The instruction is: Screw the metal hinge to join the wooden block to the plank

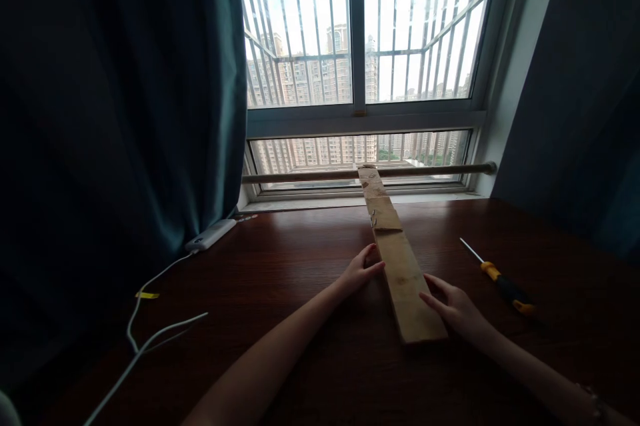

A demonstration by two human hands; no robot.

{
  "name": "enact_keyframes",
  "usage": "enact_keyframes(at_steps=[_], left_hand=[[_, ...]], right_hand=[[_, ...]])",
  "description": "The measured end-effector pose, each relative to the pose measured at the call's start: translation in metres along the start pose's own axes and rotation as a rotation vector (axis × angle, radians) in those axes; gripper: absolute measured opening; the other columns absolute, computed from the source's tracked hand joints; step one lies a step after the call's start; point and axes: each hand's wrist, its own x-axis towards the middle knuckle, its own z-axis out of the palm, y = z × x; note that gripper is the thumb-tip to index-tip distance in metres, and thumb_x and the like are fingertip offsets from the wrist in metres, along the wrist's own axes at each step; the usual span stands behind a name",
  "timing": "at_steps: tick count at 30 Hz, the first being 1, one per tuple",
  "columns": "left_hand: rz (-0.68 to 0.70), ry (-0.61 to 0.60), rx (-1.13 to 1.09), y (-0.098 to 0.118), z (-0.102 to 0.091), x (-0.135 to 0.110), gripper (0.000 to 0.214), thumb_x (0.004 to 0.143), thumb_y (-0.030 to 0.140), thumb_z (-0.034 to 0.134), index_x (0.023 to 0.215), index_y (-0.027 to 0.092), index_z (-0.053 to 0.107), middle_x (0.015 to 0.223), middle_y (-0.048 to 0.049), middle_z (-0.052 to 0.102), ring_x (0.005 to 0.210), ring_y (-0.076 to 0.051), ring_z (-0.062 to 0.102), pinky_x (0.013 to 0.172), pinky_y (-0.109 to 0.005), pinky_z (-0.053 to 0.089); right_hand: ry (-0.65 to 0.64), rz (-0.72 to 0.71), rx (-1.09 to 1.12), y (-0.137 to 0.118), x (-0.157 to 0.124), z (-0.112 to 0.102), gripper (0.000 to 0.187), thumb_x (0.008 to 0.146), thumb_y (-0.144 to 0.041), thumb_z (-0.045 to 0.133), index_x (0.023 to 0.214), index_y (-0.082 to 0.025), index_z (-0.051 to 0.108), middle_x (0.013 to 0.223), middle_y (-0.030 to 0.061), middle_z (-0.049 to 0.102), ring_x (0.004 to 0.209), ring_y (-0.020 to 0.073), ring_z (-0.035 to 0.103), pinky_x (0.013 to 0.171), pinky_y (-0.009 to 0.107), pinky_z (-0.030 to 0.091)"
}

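Note:
A long wooden plank (403, 269) stretches from near me toward the window, and its far end reaches the metal rail. Roughly halfway along it, the wood has an overlapping, rough-edged joint with bent nails (374, 218) at the left side. My left hand (359, 271) grips the plank's left edge, thumb and fingers closed against it. On the opposite edge, nearer me, my right hand (451, 306) holds the plank with its thumb on top. Whether the near end touches the table is hard to see. A yellow-and-black screwdriver (505, 283) lies to the right of my right hand.
The dark brown table (300, 239) runs up to the window sill. A horizontal rail (310, 177) crosses in front of the window. At left are a white power strip (213, 235), a white cable (135, 356), a yellow strip (148, 295) and a blue curtain (200, 79).

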Motion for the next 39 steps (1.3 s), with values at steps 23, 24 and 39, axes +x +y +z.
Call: enact_keyframes(at_steps=[23, 24, 39], left_hand=[[-0.311, 0.082, -0.615, 0.054, 0.028, 0.009, 0.038, 0.059, 0.011, 0.066, 0.096, 0.018, 0.066, 0.1, -0.0066, 0.066, 0.107, -0.027, 0.054, 0.098, -0.04, 0.035], [-0.303, 0.066, -0.615, 0.058, 0.031, 0.013, 0.036, 0.06, 0.012, 0.065, 0.095, 0.018, 0.066, 0.102, -0.0063, 0.066, 0.109, -0.027, 0.053, 0.098, -0.039, 0.034], [-0.462, -0.056, -0.918, 0.071, 0.17, 0.117, 0.015, 0.062, 0.008, 0.057, 0.075, 0.015, 0.062, 0.086, -0.0039, 0.063, 0.085, -0.014, 0.056, 0.076, -0.024, 0.04]], right_hand=[[-0.072, 0.175, 0.494, -0.007, 0.0, -0.016, 0.055, 0.058, -0.037, 0.075, 0.106, -0.012, 0.061, 0.104, 0.0127, 0.065, 0.096, 0.0303, 0.061, 0.081, 0.041, 0.05], [-0.065, 0.184, 0.504, -0.006, 0.0, -0.022, 0.055, 0.059, -0.038, 0.074, 0.106, -0.012, 0.06, 0.103, 0.013, 0.066, 0.096, 0.0304, 0.061, 0.08, 0.041, 0.05], [0.224, 0.279, 0.272, 0.05, -0.028, -0.177, 0.062, 0.06, -0.039, 0.072, 0.114, -0.015, 0.055, 0.109, 0.0136, 0.064, 0.09, 0.0313, 0.063, 0.07, 0.037, 0.056]])
